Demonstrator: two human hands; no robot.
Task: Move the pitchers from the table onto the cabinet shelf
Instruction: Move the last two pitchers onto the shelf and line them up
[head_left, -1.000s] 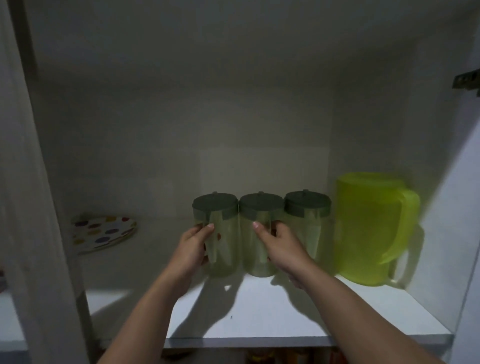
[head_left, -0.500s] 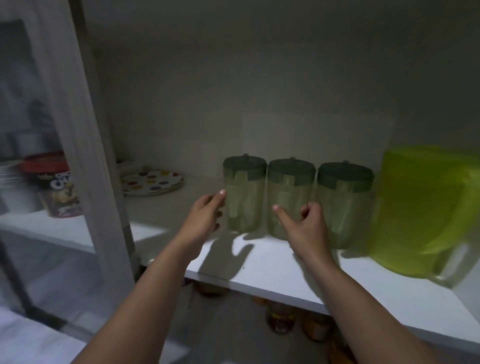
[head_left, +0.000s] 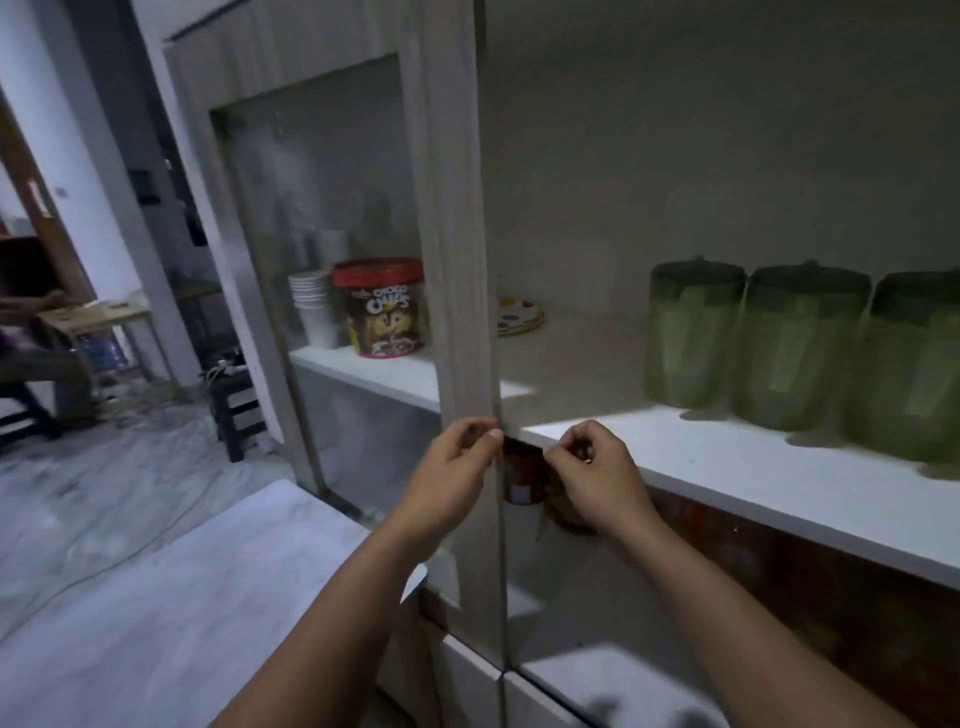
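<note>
Three pitchers shelved, both hands empty in front of the shelf edge

Three green lidded pitchers (head_left: 696, 332) (head_left: 802, 345) (head_left: 909, 364) stand upright in a row, touching or nearly so, on the white cabinet shelf (head_left: 779, 483), set back from its front edge. The left hand (head_left: 452, 478) and right hand (head_left: 592, 473) hover below them, fingers loosely curled and holding nothing; the left sits close to the wooden door frame (head_left: 457, 260). Risk, as I judge it: another pitcher pushed in against the tight row could nudge one over, or knuckles could clip the frame in this dim light.
</note>
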